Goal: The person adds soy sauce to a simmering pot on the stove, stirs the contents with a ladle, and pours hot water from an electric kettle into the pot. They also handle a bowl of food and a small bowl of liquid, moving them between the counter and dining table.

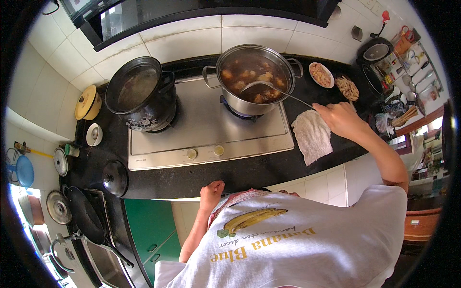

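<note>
My right hand grips the handle of a metal ladle. Its bowl dips into the dark broth of a stainless steel stockpot, among chunks of food. This two-handled pot stands on the right burner of a gas cooktop. Below the right hand, a pale cloth lies on the black countertop. My left hand is curled at the counter's front edge, with nothing visible in it. On the left burner sits a black flower-patterned clay pot, uncovered, with liquid inside.
Right of the stockpot are a bowl of meat pieces and a dish of pale strips of food. A yellow lidded pot, a white bowl and a black lid stand left. A frying pan rests by the sink.
</note>
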{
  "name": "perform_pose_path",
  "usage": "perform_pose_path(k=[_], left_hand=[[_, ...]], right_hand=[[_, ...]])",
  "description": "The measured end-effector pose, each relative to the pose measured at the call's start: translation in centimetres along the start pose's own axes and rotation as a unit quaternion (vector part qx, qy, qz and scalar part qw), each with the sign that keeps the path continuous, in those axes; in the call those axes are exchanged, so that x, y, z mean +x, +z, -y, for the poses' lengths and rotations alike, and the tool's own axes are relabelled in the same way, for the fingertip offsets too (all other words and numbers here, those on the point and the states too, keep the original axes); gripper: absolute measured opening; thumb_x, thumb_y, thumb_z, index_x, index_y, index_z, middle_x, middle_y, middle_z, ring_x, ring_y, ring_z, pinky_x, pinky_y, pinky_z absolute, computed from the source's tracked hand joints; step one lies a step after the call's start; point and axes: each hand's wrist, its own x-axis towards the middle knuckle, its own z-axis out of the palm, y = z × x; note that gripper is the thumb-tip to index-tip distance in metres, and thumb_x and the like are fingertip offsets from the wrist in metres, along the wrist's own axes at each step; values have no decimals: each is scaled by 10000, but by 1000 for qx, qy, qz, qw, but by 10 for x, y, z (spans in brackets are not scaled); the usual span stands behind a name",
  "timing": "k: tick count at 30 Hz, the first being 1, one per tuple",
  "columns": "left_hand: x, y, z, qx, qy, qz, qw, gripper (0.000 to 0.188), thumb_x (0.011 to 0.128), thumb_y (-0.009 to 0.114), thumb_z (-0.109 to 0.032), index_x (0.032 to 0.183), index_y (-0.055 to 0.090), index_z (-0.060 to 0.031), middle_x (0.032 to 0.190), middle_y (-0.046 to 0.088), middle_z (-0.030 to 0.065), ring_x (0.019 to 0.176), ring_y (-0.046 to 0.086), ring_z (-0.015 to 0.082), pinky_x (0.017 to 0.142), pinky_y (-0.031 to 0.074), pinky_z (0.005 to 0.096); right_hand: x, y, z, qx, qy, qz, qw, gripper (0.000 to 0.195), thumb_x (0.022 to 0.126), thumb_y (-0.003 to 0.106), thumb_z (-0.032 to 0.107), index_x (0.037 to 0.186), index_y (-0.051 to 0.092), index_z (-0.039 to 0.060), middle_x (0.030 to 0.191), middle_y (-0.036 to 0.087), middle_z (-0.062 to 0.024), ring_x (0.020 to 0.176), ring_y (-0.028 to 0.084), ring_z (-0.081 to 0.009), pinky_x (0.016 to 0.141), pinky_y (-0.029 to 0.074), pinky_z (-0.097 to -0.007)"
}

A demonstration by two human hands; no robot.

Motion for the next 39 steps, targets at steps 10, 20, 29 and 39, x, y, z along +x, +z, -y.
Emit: perform_pose_path(k=[10, 20, 29, 39], left_hand=[[-7, 0, 0, -3, -13, -8, 1000, 181, 796, 605, -216, 896, 656, -74, 698, 632, 144, 661, 644, 247, 590, 489, 311], [-8, 7, -6, 3, -5, -12, 1000, 171, 798, 601, -200, 896, 653, -71, 707, 628, 157, 676, 644, 258, 591, 491, 319], [-13, 9, -9, 2, -29, -34, 999, 154, 795, 586, -180, 890, 656, -81, 713, 629, 155, 678, 646, 251, 593, 491, 312], [-12, 17, -12, -13, -27, -43, 999, 156, 796, 587, -166, 890, 653, -60, 699, 625, 159, 663, 647, 230, 575, 481, 305]], right_hand=[[26, 33, -12, -5, -22, -39, 999, 359, 733, 522, 49, 1085, 563, -5, 586, 563, -170, 500, 578, -304, 454, 461, -384], [32, 21, -58, -165, -124, -173, 963, 404, 743, 539, 72, 1144, 561, 122, 746, 527, -103, 486, 540, -206, 453, 472, -311], [91, 36, -104, -187, -203, -182, 944, 466, 765, 538, 64, 1213, 503, 187, 757, 488, -80, 511, 525, -178, 471, 472, -289], [128, 64, -109, -219, -104, -41, 969, 533, 748, 543, 48, 1258, 424, 143, 860, 565, -148, 633, 605, -256, 544, 498, -368]])
